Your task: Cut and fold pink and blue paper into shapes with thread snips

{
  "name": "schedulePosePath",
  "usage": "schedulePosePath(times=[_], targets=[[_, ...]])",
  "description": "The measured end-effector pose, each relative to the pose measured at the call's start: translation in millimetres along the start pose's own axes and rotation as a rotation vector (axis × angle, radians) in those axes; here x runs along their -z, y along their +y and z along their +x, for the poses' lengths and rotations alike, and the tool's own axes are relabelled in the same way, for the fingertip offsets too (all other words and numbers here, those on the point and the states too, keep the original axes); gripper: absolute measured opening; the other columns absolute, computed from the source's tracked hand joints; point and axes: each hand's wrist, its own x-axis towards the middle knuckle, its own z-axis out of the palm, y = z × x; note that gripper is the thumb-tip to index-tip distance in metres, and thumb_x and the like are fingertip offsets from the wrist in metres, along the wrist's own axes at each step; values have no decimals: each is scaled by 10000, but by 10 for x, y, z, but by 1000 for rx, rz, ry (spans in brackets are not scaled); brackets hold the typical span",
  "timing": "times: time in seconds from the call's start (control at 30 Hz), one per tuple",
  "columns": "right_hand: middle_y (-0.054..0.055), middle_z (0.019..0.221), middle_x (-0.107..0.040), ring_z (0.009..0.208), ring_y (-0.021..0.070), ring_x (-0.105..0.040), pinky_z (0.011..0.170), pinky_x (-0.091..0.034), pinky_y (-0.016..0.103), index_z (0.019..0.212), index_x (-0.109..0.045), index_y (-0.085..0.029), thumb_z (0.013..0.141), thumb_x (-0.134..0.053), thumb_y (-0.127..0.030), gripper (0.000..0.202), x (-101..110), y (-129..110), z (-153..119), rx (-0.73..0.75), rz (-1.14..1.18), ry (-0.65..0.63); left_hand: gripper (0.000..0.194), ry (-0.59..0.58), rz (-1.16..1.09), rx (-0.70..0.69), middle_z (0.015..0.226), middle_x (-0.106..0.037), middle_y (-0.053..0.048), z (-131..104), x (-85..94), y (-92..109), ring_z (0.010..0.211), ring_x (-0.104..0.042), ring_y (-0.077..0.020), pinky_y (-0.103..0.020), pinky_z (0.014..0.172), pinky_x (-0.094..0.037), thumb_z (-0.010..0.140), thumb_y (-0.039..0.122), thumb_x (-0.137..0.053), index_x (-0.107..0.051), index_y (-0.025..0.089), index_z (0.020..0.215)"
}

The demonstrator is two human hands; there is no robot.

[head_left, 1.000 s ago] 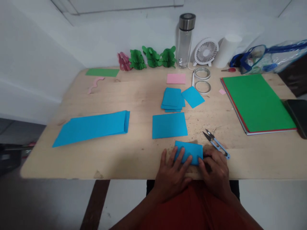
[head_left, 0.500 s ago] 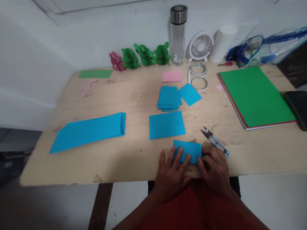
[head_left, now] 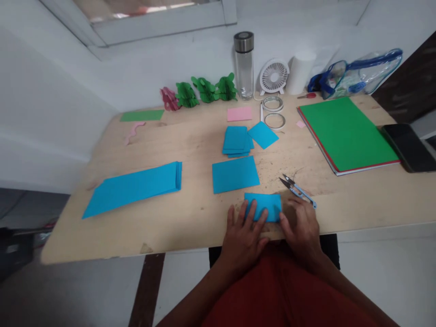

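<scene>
A small piece of blue paper [head_left: 270, 202], apparently folded, lies at the table's front edge. My left hand [head_left: 243, 234] is spread flat over its left and lower part, fingers apart. Beside its right edge is my right hand [head_left: 303, 225], the thumb touching the paper's corner and the other fingers loosely bent and apart from the thumb. Thread snips [head_left: 299, 191] with a light-blue handle lie just beyond my right fingers. A larger blue rectangle [head_left: 235, 174] sits behind the paper, and farther back is a stack of blue cards [head_left: 235, 137].
Long blue strips [head_left: 136, 186] lie at left. Green sheets [head_left: 347, 136] and a black phone [head_left: 408, 147] are at right. Along the wall stand green paper shapes [head_left: 206, 91], a glass bottle [head_left: 244, 72] and a small fan [head_left: 274, 77]. Tape rolls [head_left: 274, 121] lie in front.
The camera view has shifted, showing more of the wall. My right fingers have opened away from the paper's right edge. My left hand stays flat on the paper.
</scene>
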Motion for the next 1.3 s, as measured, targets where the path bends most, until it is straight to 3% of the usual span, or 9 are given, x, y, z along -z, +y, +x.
schedulePosePath(times=[0.1, 0.2, 0.3, 0.53, 1.0, 1.3], targets=[[159, 1236, -588, 1185, 305, -495, 945, -400, 484, 1259, -514, -141, 882, -491, -234, 389, 3, -65, -52, 121, -26, -58, 604, 11, 13, -4, 1472, -371, -108, -6, -12, 3, 1369, -267, -343, -598, 1089, -131, 860, 547, -468, -403, 270, 1394], [114, 1280, -595, 1266, 303, -440, 1010, -344, 506, 1264, -547, -160, 902, -453, -203, 376, -10, -136, -82, 255, -65, -213, 582, 27, 27, -5, 1468, -376, -110, -10, -29, 8, 1368, -268, -343, -598, 1086, -140, 865, 533, -467, -427, 261, 1378], [116, 1274, -607, 1292, 310, -419, 1034, -315, 534, 1232, -584, -146, 915, -456, -224, 350, -11, -154, -100, 291, -119, -262, 573, 29, 36, -8, 1467, -377, -111, -10, -34, 15, 1364, -275, -343, -600, 1080, -153, 871, 525, -458, -430, 257, 1377], [153, 1313, -570, 1293, 333, -409, 1027, -310, 573, 1252, -566, -101, 920, -464, -281, 391, 80, -78, -174, 342, -223, -291, 590, 15, 48, -8, 1472, -367, -121, -10, -28, 27, 1362, -277, -350, -600, 1069, -180, 870, 546, -451, -420, 261, 1386], [133, 1357, -536, 1327, 304, -359, 1058, -264, 517, 1300, -527, -108, 918, -467, -303, 433, 166, 130, -299, 405, -242, -297, 574, -75, 93, 2, 1506, -309, -100, 1, 19, 56, 1390, -223, -331, -586, 1064, -216, 909, 530, -366, -349, 275, 1424], [130, 1331, -561, 1283, 292, -411, 1049, -281, 485, 1275, -555, -110, 929, -450, -305, 411, 196, 47, -262, 354, -252, -286, 572, -42, 116, -10, 1495, -331, -97, -2, 4, 56, 1376, -251, -337, -590, 1062, -226, 897, 529, -398, -375, 278, 1411]])
